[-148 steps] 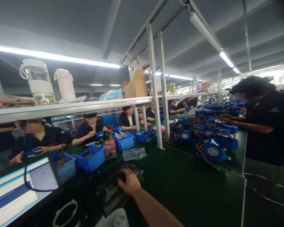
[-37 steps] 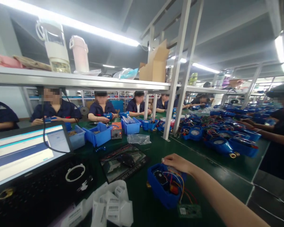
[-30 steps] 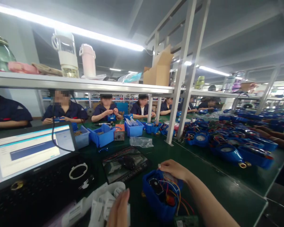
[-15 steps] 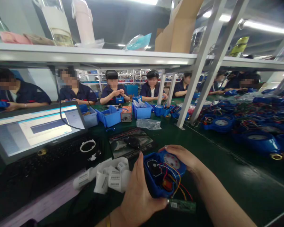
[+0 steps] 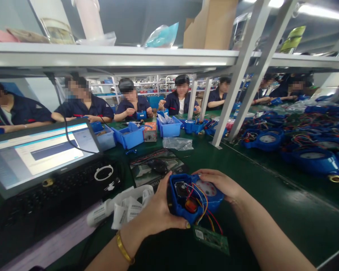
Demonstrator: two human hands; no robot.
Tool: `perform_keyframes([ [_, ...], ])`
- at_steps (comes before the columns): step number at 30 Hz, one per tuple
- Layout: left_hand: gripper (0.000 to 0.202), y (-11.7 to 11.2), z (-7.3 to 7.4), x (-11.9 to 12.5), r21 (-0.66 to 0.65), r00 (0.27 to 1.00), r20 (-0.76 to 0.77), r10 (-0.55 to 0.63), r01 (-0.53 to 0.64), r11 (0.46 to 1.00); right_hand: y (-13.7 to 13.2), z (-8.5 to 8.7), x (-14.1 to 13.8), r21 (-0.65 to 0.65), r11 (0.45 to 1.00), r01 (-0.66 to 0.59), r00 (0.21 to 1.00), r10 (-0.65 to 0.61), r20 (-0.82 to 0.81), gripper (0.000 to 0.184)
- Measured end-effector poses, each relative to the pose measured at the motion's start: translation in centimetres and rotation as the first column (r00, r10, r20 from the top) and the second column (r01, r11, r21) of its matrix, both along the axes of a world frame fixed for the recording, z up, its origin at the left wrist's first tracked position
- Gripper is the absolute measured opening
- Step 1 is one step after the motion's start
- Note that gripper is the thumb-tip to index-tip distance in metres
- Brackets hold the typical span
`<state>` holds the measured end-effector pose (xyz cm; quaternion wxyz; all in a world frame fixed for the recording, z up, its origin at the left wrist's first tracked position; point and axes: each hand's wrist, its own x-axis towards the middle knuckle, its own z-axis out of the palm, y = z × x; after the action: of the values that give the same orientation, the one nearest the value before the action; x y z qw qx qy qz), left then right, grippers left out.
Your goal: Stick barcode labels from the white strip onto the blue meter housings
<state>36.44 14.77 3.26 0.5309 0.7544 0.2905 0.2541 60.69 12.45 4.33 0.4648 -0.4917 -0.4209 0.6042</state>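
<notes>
Between my hands is a blue water meter (image 5: 183, 216) with an open housing, a round dial and coloured wires. My left hand (image 5: 158, 210) grips the housing's left side, thumb along the near edge. My right hand (image 5: 222, 184) is closed round the far right side, by the dial, and its fingers partly cover the rim. From the wires hangs a green circuit board (image 5: 211, 240) with a white label, below the housing. A strip of white barcode labels (image 5: 127, 209) lies just left of my left hand.
A laptop (image 5: 45, 154) stands at left, with a white ring (image 5: 104, 173) on it. Beyond the meter lies a mouse (image 5: 157, 165) on a mat. Blue bins (image 5: 169, 128) stand farther back, and several blue meters (image 5: 313, 158) are piled at right. Metal posts (image 5: 228, 98) hold a shelf. Co-workers sit opposite.
The meter has turned and tilted slightly in both my hands, moving a little left. The circuit board has swung to a steeper slant, clear of my left thumb. More of my left wrist shows.
</notes>
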Motion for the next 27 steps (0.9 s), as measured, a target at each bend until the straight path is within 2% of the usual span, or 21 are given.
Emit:
perform_keyframes([
  [5,0.112,0.5,0.5,0.2,-0.183,0.976,0.157,-0.151,0.179,0.967,-0.2,0.2,0.0,-0.015,0.999,0.031,0.999,-0.030,0.036,0.042],
  [11,0.107,1.5,0.0,0.3,-0.283,0.964,0.220,-0.147,0.207,0.936,-0.1,0.2,-0.1,-0.021,0.997,0.075,0.994,-0.073,0.082,0.044],
  [16,0.112,2.1,-0.5,0.4,-0.315,0.952,0.255,-0.168,0.246,0.917,0.0,0.0,0.0,0.019,0.995,0.095,0.983,-0.097,0.153,0.042],
  [22,0.113,-1.3,-0.1,0.7,-0.326,0.974,0.223,-0.049,0.122,0.938,0.0,-0.3,0.7,0.030,0.995,0.096,0.979,-0.100,0.180,0.047],
  [24,0.116,-1.9,-0.1,0.6,-0.382,0.978,0.210,0.000,0.082,0.920,-0.1,-0.2,0.7,0.030,0.996,0.085,0.983,-0.088,0.162,0.049],
  [27,0.096,-1.4,-0.3,0.5,-0.459,0.991,0.086,0.105,-0.054,0.887,0.0,-0.1,0.5,0.031,0.997,0.071,0.987,-0.074,0.144,0.051],
])
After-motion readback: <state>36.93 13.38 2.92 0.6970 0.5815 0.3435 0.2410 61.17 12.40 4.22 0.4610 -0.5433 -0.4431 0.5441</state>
